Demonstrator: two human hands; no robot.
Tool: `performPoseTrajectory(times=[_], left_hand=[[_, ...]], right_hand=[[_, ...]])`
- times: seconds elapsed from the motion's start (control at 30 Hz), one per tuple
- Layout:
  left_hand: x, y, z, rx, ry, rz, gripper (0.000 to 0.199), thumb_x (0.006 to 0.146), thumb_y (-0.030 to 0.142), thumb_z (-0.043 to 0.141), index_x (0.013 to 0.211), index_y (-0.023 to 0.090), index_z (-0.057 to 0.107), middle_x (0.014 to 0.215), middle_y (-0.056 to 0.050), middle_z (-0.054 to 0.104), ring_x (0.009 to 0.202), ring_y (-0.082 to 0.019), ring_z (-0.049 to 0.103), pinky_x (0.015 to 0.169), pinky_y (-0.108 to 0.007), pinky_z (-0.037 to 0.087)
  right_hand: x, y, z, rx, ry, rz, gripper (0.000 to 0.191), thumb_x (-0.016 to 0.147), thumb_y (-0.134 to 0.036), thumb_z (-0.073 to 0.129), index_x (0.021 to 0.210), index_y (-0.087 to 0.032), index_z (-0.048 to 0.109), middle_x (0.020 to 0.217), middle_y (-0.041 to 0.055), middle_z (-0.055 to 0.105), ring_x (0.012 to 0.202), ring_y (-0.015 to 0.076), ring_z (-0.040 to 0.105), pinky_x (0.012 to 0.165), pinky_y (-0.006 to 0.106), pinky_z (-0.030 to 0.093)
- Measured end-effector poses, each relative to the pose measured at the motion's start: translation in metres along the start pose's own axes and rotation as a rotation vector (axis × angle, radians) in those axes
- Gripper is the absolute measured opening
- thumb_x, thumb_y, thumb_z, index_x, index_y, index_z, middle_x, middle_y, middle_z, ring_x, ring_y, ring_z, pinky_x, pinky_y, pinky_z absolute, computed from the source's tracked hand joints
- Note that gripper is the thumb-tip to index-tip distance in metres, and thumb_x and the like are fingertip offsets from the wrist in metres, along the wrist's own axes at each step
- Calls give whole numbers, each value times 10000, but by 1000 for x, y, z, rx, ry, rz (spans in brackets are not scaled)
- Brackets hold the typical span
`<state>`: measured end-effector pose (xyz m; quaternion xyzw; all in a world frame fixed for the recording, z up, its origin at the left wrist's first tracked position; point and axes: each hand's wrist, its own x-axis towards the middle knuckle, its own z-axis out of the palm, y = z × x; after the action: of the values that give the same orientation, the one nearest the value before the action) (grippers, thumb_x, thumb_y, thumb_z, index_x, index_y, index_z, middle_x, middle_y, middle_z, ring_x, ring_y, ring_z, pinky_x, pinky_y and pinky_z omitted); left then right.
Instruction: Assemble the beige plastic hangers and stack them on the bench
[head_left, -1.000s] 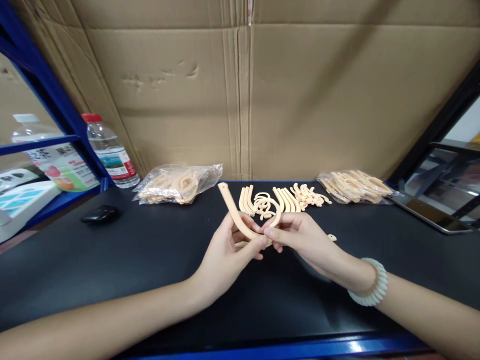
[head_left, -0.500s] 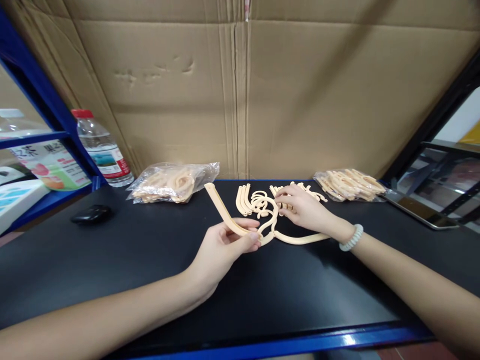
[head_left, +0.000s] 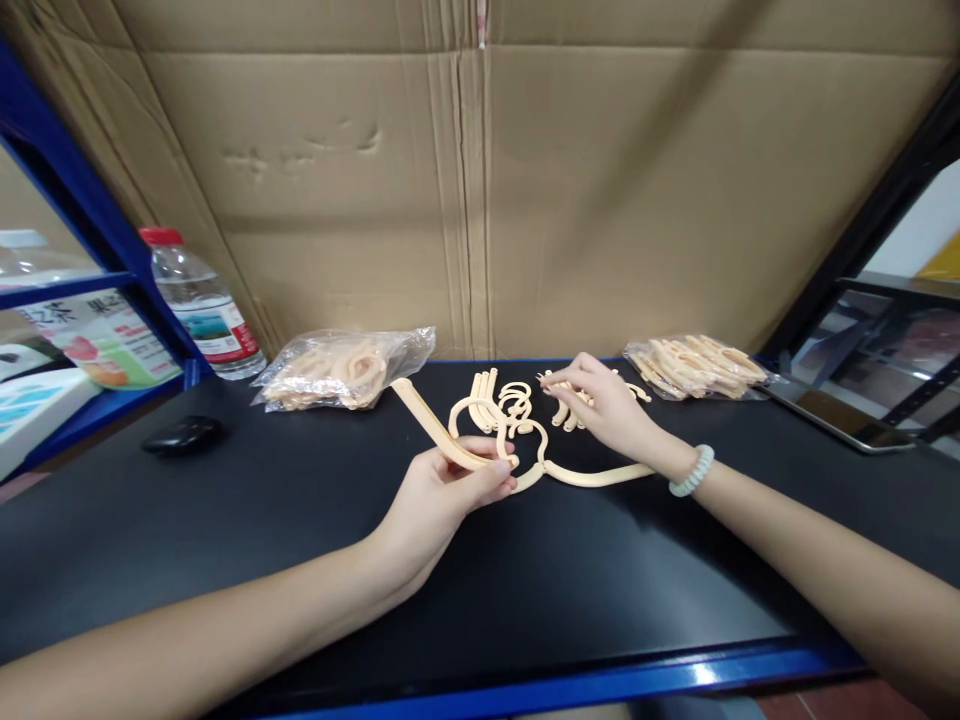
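My left hand (head_left: 457,480) is closed around a long beige curved strip (head_left: 429,420), its free end pointing up and away to the left. A hook-shaped beige piece (head_left: 501,425) rises from the same fingertips; whether the two are joined I cannot tell. Above loose parts farther back, my right hand (head_left: 600,400) has thumb and fingers pinched, with a tiny pale tip showing at them, too small to name. Beneath that hand lie short beige pieces (head_left: 568,415), partly hidden. A jointed beige strip (head_left: 592,478) lies on the table, running under my right wrist.
Straight strips (head_left: 484,395) and beige rings (head_left: 516,400) lie mid-table. Plastic bags of beige parts stand at back left (head_left: 337,370) and back right (head_left: 697,365). A black mouse (head_left: 182,434), a water bottle (head_left: 206,310) and a tablet-like device (head_left: 840,420) flank the black table (head_left: 570,590).
The hook-shaped piece in my left hand has swung left, away from the strip on the table. My right hand has risen slightly from the loose pieces, fingers pinched.
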<state>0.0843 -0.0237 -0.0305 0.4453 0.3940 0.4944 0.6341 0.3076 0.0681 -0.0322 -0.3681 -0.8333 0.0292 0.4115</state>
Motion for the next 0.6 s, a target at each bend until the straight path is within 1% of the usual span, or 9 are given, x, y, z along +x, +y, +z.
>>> performPoseTrajectory(times=[0.07,0.17,0.2,0.27,0.33,0.37,0.47,0.53,0.6], left_hand=[[0,1,0,-1,-1,10,248,674,235,847,835,119,699,771,-13,658,724,-106,631,722,-193,545],[1,2,-1,9,-9,28,235,673,219,844,799,124,670,727,-4,645,676,-90,606,644,-163,508],[1,3,-1,14,-13,32,229,673,213,842,789,124,667,718,-3,641,661,-84,594,626,-157,494],[1,3,0,17,-19,33,221,669,206,841,779,123,669,716,-2,637,647,-78,575,620,-161,481],[0,3,0,12,-22,31,222,663,205,842,780,121,673,730,-5,639,654,-80,567,636,-173,479],[0,3,0,8,-21,31,225,660,206,843,780,120,674,735,-6,639,662,-84,566,644,-178,479],[1,3,-1,3,-29,33,229,662,218,843,786,120,677,732,-7,633,683,-94,564,663,-191,473],[1,2,-1,19,-47,43,216,679,231,833,789,121,683,733,-9,630,690,-97,558,669,-197,465],[2,1,-2,47,-63,57,199,702,245,820,791,122,691,730,-12,627,686,-98,552,671,-202,456]], right_hand=[[0,-15,-7,197,123,134,201,964,-303,500,1006,-194,663,738,22,570,648,160,555,623,305,455],[-3,-41,-14,621,141,337,246,947,-390,534,1058,-185,617,588,-23,565,543,140,568,543,268,441],[-4,-50,-14,748,110,402,271,924,-410,570,1061,-180,612,606,-13,601,558,145,603,546,264,455],[-8,-63,-14,936,35,533,317,871,-428,642,1056,-172,629,783,51,694,666,171,678,585,264,493],[-12,-71,-11,1060,-36,637,332,835,-427,686,1041,-168,659,941,90,708,768,185,703,620,249,508],[-14,-73,-9,1101,-63,671,326,824,-417,703,1028,-165,670,960,93,707,785,178,702,633,240,509],[-18,-75,-4,1171,-95,755,302,759,-348,780,951,-153,651,898,79,712,723,136,677,611,211,489],[-20,-75,0,1211,-106,806,365,713,-289,818,980,-181,594,849,50,710,710,131,659,591,209,474],[-21,-76,3,1242,-127,808,439,704,-265,823,1046,-207,554,832,31,702,781,151,660,632,231,486]])
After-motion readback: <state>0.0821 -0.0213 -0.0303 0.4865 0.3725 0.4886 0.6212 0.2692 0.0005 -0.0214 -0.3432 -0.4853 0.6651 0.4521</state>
